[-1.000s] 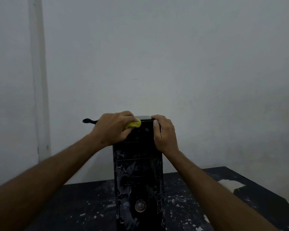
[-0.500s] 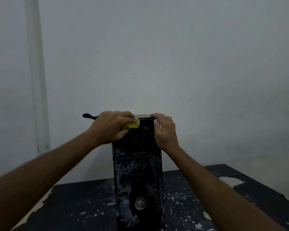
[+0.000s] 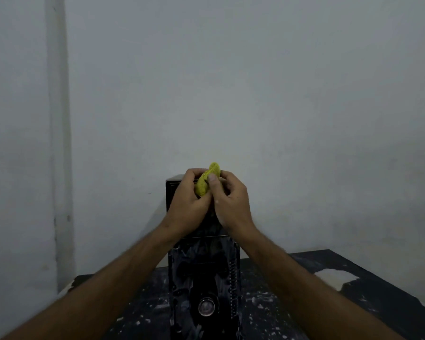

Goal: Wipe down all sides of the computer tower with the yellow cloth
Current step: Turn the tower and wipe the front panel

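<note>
Surface (image 3: pixel 383 298): dark, flecked and patched with pale paint, nearest the camera; it carries the tower and runs back to the wall.
Tower (image 3: pixel 204 271): black computer case standing upright in the middle of the surface, narrow front panel facing the camera, a round button low on it. Judged heavy and rigid, so it should stay put under light rubbing but would need a firm two-handed hold on its edges to turn. The front looks glossy and smudged, likely slippery.
Left hand (image 3: pixel 185 204): raised in front of the tower's upper part, fingers curled round the cloth from the left.
Right hand (image 3: pixel 231 204): close against the left one, thumb pressed onto the cloth, other fingers curled in behind it.
Cloth (image 3: pixel 205 181): yellow, bunched between both hands, a fold poking up above the fingers; whether it touches the tower cannot be told. Judged soft, light and limp, best held as a wad in the palm so that a flat face meets the panel.
Wall (image 3: pixel 255 82): plain pale grey, farthest back.
</note>
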Available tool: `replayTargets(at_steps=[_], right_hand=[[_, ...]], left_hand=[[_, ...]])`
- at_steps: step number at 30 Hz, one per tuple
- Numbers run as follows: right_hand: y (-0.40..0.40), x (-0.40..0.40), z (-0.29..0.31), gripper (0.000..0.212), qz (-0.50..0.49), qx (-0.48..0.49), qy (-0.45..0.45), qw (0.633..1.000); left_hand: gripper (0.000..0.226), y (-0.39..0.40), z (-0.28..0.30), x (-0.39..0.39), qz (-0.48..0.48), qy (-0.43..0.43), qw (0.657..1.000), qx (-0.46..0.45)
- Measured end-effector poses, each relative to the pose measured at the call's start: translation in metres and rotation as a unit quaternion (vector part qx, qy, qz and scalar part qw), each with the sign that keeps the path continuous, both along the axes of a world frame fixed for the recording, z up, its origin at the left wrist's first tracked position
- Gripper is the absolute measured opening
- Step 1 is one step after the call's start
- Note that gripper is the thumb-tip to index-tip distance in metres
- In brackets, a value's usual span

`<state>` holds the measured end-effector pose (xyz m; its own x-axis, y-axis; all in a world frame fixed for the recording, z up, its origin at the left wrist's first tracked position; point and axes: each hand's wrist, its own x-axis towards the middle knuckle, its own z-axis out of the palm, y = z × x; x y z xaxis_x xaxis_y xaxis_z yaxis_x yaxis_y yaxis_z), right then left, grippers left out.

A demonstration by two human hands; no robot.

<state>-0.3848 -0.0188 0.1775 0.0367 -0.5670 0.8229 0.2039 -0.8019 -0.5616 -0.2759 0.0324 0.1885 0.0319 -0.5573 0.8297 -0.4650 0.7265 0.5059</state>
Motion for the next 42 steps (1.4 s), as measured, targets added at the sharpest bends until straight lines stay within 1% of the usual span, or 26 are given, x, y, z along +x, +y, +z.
replayTargets(at_steps=[1, 3, 5, 6, 8, 10, 11, 13, 15, 16, 18, 21, 22, 24, 26, 27, 29, 30, 32, 33, 34, 36, 37, 38, 41, 42], right_hand=[[0.0, -0.001, 0.001, 0.023, 0.002, 0.005, -0.014, 1.0], [-0.005, -0.007, 0.002, 0.019, -0.009, 0.003, -0.031, 0.999], [-0.012, -0.017, 0.002, 0.017, -0.015, -0.005, -0.036, 0.999], [-0.017, -0.024, 0.002, 0.018, -0.021, -0.01, -0.035, 0.999], [-0.027, -0.038, 0.001, 0.023, -0.054, -0.032, -0.011, 0.998], [-0.038, -0.057, -0.002, 0.028, -0.124, -0.09, 0.058, 0.987], [-0.041, -0.066, -0.003, 0.03, -0.154, -0.128, 0.102, 0.974], [-0.044, -0.078, -0.003, 0.031, -0.204, -0.197, 0.193, 0.939], [-0.046, -0.078, -0.001, 0.032, -0.274, -0.239, 0.258, 0.895], [-0.046, -0.074, 0.0, 0.031, -0.305, -0.253, 0.273, 0.877], [-0.045, -0.063, -0.004, 0.028, -0.327, -0.283, 0.287, 0.855], [-0.049, -0.059, -0.016, 0.021, -0.331, -0.345, 0.334, 0.813], [-0.05, -0.062, -0.015, 0.021, -0.337, -0.339, 0.341, 0.809], [-0.052, -0.068, -0.005, 0.021, -0.359, -0.303, 0.316, 0.824], [-0.049, -0.066, 0.0, 0.018, -0.36, -0.293, 0.301, 0.833], [-0.048, -0.063, -0.002, 0.016, -0.351, -0.308, 0.315, 0.826], [-0.045, -0.058, -0.005, 0.016, -0.332, -0.336, 0.37, 0.8], [-0.042, -0.056, 0.0, 0.019, -0.335, -0.327, 0.383, 0.797], [-0.042, -0.053, 0.017, 0.023, -0.357, -0.292, 0.361, 0.811], [-0.04, -0.049, 0.022, 0.022, -0.361, -0.288, 0.346, 0.817], [-0.036, -0.043, 0.024, 0.02, -0.355, -0.295, 0.35, 0.815], [-0.032, -0.031, 0.018, 0.019, -0.32, -0.335, 0.402, 0.79], [-0.03, -0.03, 0.015, 0.02, -0.304, -0.341, 0.43, 0.779], [-0.029, -0.031, 0.017, 0.023, -0.306, -0.329, 0.44, 0.777], [-0.03, -0.031, 0.03, 0.024, -0.345, -0.295, 0.372, 0.81], [-0.028, -0.028, 0.03, 0.021, -0.34, -0.304, 0.371, 0.809]], left_hand=[[0.037, 0.0, -0.001, -0.001, -0.024, -0.01, 1.0, 0.009], [0.052, 0.001, -0.002, 0.003, -0.038, -0.069, 0.997, 0.01], [0.061, 0.002, -0.001, 0.012, -0.014, -0.138, 0.99, 0.009], [0.062, 0.004, 0.0, 0.017, -0.003, -0.162, 0.987, 0.008], [0.054, 0.006, 0.0, 0.032, 0.021, -0.169, 0.985, -0.013], [0.035, 0.005, 0.001, 0.049, 0.078, -0.132, 0.986, -0.061], [0.027, 0.002, 0.0, 0.06, 0.12, -0.116, 0.982, -0.084], [0.023, -0.006, -0.004, 0.08, 0.204, -0.112, 0.966, -0.115], [0.031, -0.014, -0.011, 0.093, 0.274, -0.136, 0.944, -0.128], [0.036, -0.018, -0.015, 0.096, 0.295, -0.15, 0.935, -0.124], [0.043, -0.023, -0.023, 0.099, 0.3, -0.165, 0.933, -0.108], [0.043, -0.026, -0.028, 0.103, 0.289, -0.172, 0.935, -0.109], [0.043, -0.027, -0.028, 0.104, 0.289, -0.175, 0.934, -0.112], [0.041, -0.027, -0.026, 0.103, 0.287, -0.171, 0.935, -0.116], [0.039, -0.027, -0.027, 0.099, 0.282, -0.16, 0.939, -0.119], [0.039, -0.028, -0.028, 0.099, 0.28, -0.155, 0.94, -0.122], [0.039, -0.029, -0.031, 0.1, 0.276, -0.147, 0.942, -0.126], [0.04, -0.029, -0.031, 0.1, 0.271, -0.143, 0.944, -0.125], [0.04, -0.031, -0.03, 0.097, 0.262, -0.127, 0.95, -0.116], [0.04, -0.032, -0.03, 0.095, 0.26, -0.12, 0.952, -0.112], [0.04, -0.033, -0.031, 0.094, 0.258, -0.116, 0.953, -0.11], [0.041, -0.033, -0.031, 0.096, 0.257, -0.116, 0.953, -0.111], [0.041, -0.033, -0.031, 0.098, 0.255, -0.119, 0.953, -0.11], [0.041, -0.033, -0.031, 0.1, 0.252, -0.122, 0.954, -0.107], [0.04, -0.033, -0.027, 0.1, 0.238, -0.112, 0.959, -0.101], [0.039, -0.033, -0.027, 0.099, 0.232, -0.108, 0.961, -0.102]])
